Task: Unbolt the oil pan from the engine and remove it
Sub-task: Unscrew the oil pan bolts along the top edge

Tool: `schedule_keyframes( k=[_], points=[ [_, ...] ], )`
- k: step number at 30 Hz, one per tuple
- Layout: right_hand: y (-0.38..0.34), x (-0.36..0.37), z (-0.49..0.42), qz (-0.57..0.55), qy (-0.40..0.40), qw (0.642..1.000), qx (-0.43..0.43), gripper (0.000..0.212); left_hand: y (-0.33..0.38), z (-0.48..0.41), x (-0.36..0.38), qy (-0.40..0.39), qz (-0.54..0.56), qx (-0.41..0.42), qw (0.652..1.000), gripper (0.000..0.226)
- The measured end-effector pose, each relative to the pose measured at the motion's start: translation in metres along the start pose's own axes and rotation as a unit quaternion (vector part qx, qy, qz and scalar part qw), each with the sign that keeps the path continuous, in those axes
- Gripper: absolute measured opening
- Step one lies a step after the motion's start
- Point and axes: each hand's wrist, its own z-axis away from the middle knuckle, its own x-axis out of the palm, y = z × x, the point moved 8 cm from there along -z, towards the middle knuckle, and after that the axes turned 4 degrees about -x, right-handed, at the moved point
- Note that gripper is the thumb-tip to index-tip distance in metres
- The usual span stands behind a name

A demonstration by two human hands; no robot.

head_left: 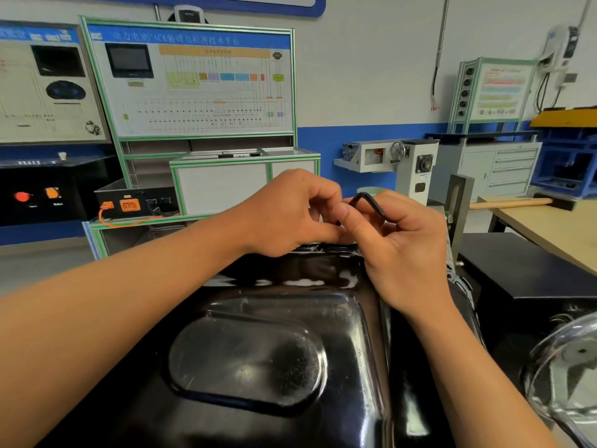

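Head view: hex key (368, 205) is pinched by right hand (403, 253) at centre, left hand (290, 215) curled, hold unclear; far-rim unbolting is judged in hand on oil pan (258, 367), lower frame; square seating is called for next.

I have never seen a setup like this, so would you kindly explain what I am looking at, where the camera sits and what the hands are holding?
This is one picture from a wide-angle camera worn on a person's head, looking down at their own bare hands. The big glossy black shape below is the oil pan, its bottom facing up toward the camera. At its far edge the right hand holds a black L-shaped hex key. The left hand curls its fingers against the key's lower end; what they pinch is hidden. Behind stand a wiring training board and a wooden table.
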Motion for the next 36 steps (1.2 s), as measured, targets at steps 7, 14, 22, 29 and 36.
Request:
schedule_keyframes(
  k=[7,14,22,29,36],
  points=[
    [-0.003,0.007,-0.002,-0.010,-0.041,0.999,-0.011,0.010,-0.001,0.003,-0.002,-0.022,0.012,0.000,1.000,0.028],
    [-0.004,0.002,-0.003,0.018,-0.014,1.000,-0.010,0.006,0.004,-0.002,-0.005,0.052,-0.050,-0.001,0.997,0.025],
    [-0.005,0.007,-0.002,0.017,-0.050,0.999,-0.010,0.012,-0.004,0.005,-0.002,-0.045,0.021,-0.002,0.999,0.020],
    [-0.002,0.008,-0.002,0.005,-0.047,0.999,0.001,0.012,0.000,-0.001,-0.008,0.024,-0.017,-0.008,1.000,0.018],
    [0.001,0.001,-0.001,0.025,-0.012,1.000,0.008,0.015,0.001,0.000,-0.002,-0.020,-0.005,0.013,1.000,0.003]
  ],
)
